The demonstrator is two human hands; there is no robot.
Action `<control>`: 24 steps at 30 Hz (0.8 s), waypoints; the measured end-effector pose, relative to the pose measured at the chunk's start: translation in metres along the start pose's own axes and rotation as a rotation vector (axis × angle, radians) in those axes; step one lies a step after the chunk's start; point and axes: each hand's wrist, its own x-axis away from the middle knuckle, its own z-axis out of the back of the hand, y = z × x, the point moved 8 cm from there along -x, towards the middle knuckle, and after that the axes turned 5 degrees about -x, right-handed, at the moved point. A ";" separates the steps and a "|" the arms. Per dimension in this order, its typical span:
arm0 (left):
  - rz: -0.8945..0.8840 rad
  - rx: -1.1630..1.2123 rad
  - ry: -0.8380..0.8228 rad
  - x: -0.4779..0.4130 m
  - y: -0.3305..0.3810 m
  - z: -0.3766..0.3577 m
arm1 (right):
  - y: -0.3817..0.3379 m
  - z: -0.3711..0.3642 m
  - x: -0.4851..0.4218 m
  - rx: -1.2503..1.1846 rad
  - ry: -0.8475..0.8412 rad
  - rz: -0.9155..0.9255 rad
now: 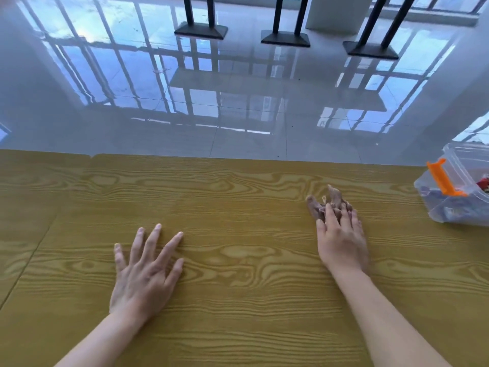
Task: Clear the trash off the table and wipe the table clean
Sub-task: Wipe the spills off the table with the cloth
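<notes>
The left hand (144, 271) lies palm down on the wood-grain table (238, 300), fingers (154, 241) spread wide and straight, thumb out to the side; it grips nothing and touches only the bare tabletop. The right hand (341, 241) is further forward and to the right, also palm down, with its fingers extended and pressed flat on a crumpled brownish cloth (321, 206). The fingers are not curled around the cloth: they rest on top of it, slightly apart, with folds of fabric showing between and beyond the fingertips. The cloth sits bunched on the table surface under and ahead of those fingertips, one fold standing up at its far side. The right hand and cloth are slightly blurred, so whether the thumb catches any fabric from beneath cannot be told. At the table's right edge, well apart from the left hand and near the right hand, stands a clear plastic container (463, 205) with an orange clip (440, 181) on its rim; it holds dark and red items, too small and partly cut off by the frame to identify. The tabletop between the two hands shows bare wood grain. Beyond the table's far edge is a glossy tiled floor (238, 102) reflecting window frames, with black table bases (285, 38) standing on it.
</notes>
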 end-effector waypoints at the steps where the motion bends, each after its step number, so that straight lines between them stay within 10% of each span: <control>1: -0.004 -0.009 0.003 0.000 0.002 0.000 | -0.019 -0.004 -0.003 -0.002 0.010 -0.035; 8: 0.002 0.051 0.055 0.001 0.002 0.006 | -0.224 -0.047 0.050 -0.116 -0.151 0.483; 12: 0.080 0.312 0.184 0.005 -0.015 0.015 | -0.208 -0.040 0.146 -0.129 -0.234 0.881; 20: 0.123 0.532 0.284 0.011 -0.025 0.021 | -0.198 -0.041 0.001 -0.064 -0.060 0.381; 24: 0.115 0.605 0.342 0.011 -0.027 0.027 | -0.291 -0.063 0.010 -0.080 -0.125 0.491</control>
